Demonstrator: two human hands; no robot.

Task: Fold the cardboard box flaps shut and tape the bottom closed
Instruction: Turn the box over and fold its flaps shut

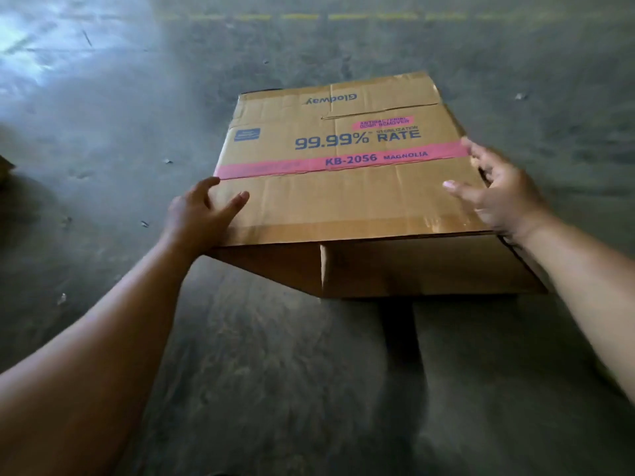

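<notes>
A brown cardboard box [343,190] with a pink band and blue print lies on its side on the floor, printed face up. Its near flaps [412,266] hang open toward me, with a gap between two of them. My left hand [201,214] grips the box's near left corner, thumb on top and fingers along the left edge. My right hand [498,190] lies against the box's right edge with fingers spread and fairly straight, thumb over the top face. No tape is in view.
Grey concrete floor [137,97] stretches all around, scattered with small bits of debris. A faded yellow line [309,16] runs across the far floor. A scrap of cardboard [5,166] shows at the left edge.
</notes>
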